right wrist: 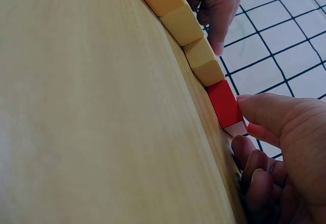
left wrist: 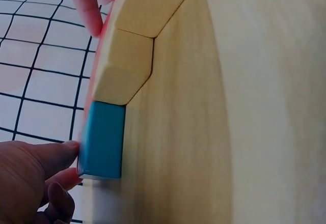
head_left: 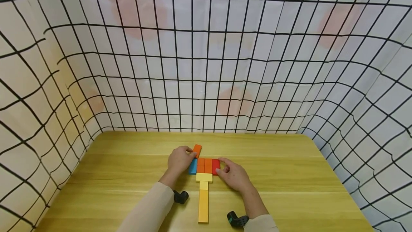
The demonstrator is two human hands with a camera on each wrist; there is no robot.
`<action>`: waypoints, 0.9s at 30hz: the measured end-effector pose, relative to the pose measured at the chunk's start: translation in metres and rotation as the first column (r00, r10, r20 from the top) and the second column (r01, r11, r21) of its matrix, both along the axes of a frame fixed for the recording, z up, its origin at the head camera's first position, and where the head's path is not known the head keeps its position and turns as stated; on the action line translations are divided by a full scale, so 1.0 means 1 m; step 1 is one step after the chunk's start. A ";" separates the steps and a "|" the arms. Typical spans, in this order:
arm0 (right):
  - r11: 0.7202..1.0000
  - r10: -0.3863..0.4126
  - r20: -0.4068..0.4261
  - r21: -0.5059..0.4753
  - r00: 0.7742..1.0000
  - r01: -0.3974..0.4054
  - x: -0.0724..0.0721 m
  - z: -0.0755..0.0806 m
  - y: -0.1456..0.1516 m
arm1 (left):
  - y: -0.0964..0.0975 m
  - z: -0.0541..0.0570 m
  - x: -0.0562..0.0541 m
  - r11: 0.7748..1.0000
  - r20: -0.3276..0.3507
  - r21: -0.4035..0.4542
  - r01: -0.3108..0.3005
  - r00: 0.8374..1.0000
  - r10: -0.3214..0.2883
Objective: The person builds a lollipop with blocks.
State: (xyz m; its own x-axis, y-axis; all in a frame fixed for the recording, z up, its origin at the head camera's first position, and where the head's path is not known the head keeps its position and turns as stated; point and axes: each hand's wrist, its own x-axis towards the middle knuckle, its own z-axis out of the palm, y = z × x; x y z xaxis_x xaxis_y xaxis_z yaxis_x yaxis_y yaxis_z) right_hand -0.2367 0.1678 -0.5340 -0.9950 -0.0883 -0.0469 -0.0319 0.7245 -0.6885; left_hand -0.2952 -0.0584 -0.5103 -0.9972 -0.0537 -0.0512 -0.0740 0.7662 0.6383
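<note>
In the head view, my left hand (head_left: 181, 158) pinches an orange block (head_left: 197, 150) between thumb and fingertips. This block lies slanted behind a flat row of blocks. Closest to that hand in the row is a blue block (head_left: 192, 167); orange blocks (head_left: 204, 165) fill the middle, and a red block (head_left: 216, 166) ends it on the right. My right hand (head_left: 234, 174) grips the red block, its index finger at the far corner and thumb at the near side. The right wrist view shows the thumb (right wrist: 265, 109) against the red block's edge.
Below the row, a pale yellow block (head_left: 204, 177), a smaller yellow block (head_left: 204, 185) and a long amber block (head_left: 203, 206) run toward me. All lie on a wooden table (head_left: 273, 174), bounded by a black-gridded white cloth (head_left: 206, 63) behind and at the sides.
</note>
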 end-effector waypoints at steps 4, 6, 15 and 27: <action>1.000 -0.004 0.003 -0.005 1.000 0.004 0.000 0.000 0.000 | 0.000 -0.002 -0.002 1.000 -0.013 0.003 -0.003 1.000 0.003; 1.000 -0.005 0.003 -0.011 1.000 0.005 0.000 0.000 0.000 | 0.000 -0.003 -0.003 1.000 -0.020 -0.006 -0.005 1.000 0.005; 1.000 -0.002 -0.001 -0.009 1.000 0.002 0.000 0.000 0.000 | -0.008 -0.006 -0.007 1.000 -0.069 -0.019 -0.015 0.998 0.013; 1.000 -0.005 0.002 -0.013 1.000 0.005 0.001 0.003 -0.001 | -0.019 -0.004 -0.007 1.000 -0.031 0.000 0.021 0.999 -0.021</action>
State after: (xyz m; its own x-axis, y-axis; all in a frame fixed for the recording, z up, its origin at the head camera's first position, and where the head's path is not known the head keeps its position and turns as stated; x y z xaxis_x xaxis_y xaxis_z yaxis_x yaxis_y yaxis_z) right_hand -0.2354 0.1671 -0.5314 -0.9953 -0.0839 -0.0477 -0.0269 0.7156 -0.6980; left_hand -0.3026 -0.0773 -0.5146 -0.9993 -0.0328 -0.0203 -0.0382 0.7672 0.6402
